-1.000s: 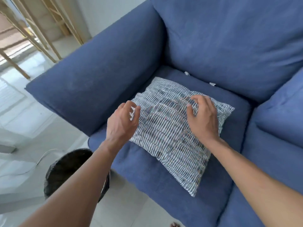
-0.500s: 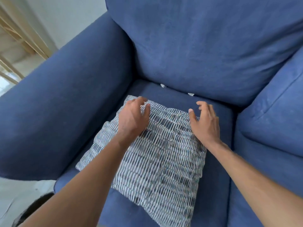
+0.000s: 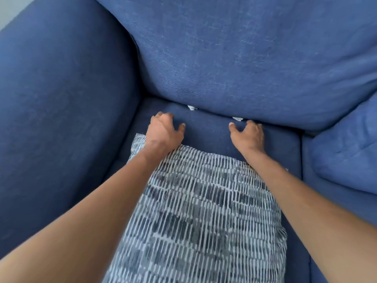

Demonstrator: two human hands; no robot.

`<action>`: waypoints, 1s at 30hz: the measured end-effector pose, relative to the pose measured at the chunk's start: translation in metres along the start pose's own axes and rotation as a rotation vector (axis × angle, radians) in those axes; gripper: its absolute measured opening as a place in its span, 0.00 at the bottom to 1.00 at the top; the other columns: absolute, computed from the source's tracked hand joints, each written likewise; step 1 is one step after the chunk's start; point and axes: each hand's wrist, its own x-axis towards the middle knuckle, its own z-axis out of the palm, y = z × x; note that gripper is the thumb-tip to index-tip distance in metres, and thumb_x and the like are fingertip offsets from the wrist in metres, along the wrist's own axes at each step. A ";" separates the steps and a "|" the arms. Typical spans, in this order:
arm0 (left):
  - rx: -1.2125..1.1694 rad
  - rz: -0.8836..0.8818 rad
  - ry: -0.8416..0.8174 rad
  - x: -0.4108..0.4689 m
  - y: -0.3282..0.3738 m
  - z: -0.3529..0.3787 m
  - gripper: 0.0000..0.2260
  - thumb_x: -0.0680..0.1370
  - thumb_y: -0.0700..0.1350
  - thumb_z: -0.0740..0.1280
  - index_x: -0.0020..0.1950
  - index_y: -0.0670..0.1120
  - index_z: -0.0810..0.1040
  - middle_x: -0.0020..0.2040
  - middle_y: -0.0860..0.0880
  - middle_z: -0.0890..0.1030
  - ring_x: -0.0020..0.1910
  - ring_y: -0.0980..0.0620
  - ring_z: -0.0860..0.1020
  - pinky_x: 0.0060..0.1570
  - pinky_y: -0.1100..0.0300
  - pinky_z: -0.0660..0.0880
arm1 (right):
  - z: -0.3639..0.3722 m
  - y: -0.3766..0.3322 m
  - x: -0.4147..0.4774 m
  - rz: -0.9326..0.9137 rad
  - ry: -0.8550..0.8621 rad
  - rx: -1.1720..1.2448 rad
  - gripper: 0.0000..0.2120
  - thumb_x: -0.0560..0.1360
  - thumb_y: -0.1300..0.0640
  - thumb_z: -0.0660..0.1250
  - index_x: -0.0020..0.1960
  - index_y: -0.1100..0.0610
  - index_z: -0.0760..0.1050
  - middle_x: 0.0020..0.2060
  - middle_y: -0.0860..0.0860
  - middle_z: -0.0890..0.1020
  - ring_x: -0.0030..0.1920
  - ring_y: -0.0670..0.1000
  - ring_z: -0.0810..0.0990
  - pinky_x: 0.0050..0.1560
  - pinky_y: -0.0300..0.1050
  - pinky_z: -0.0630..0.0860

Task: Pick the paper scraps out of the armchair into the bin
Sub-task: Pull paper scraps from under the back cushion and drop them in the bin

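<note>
Blue armchair (image 3: 61, 99), left to right: left hand (image 3: 164, 130), fingers spread and empty, on the seat; first paper scrap (image 3: 192, 107) at its 1 o'clock in the backrest crease; right hand (image 3: 247, 133), likewise unclenched and empty, with the second paper scrap (image 3: 237, 119) at its 11 o'clock. Advisably, pinch each scrap by its exposed edge, drawing outward rather than pushing it deeper. The patterned cushion (image 3: 204, 211) lies beneath both forearms; the bin is not visible.

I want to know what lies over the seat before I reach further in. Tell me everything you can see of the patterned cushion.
The patterned cushion is a soft, roughly rectangular pillow in a woven-looking fabric, pale with rows of short dark grey-blue dashes. It lies flat on the blue seat of the armchair, filling its front part, and runs out of the lower edge of the view. Its far edge stops short of the seat's back crease. Both forearms pass over it; the left hand and right hand are beyond it, on the seat.
</note>
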 end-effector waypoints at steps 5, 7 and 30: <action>0.015 0.028 0.042 0.033 0.001 0.020 0.22 0.78 0.52 0.69 0.65 0.38 0.77 0.64 0.39 0.75 0.65 0.40 0.73 0.69 0.48 0.69 | 0.022 -0.011 0.020 0.133 0.101 0.072 0.28 0.73 0.40 0.70 0.63 0.61 0.77 0.65 0.60 0.76 0.67 0.62 0.73 0.69 0.55 0.69; 0.028 0.028 0.081 0.043 0.003 0.027 0.21 0.78 0.53 0.69 0.64 0.40 0.78 0.64 0.39 0.75 0.64 0.40 0.72 0.68 0.49 0.68 | 0.028 -0.012 0.024 0.161 0.135 0.113 0.28 0.72 0.40 0.71 0.62 0.60 0.77 0.65 0.59 0.77 0.67 0.61 0.74 0.69 0.54 0.68; -0.110 -0.211 0.362 0.069 0.032 0.073 0.20 0.67 0.63 0.74 0.42 0.46 0.83 0.59 0.47 0.76 0.61 0.45 0.71 0.63 0.51 0.63 | 0.015 -0.001 0.034 0.198 0.135 0.297 0.19 0.74 0.54 0.64 0.27 0.59 0.68 0.22 0.47 0.70 0.32 0.52 0.72 0.38 0.43 0.67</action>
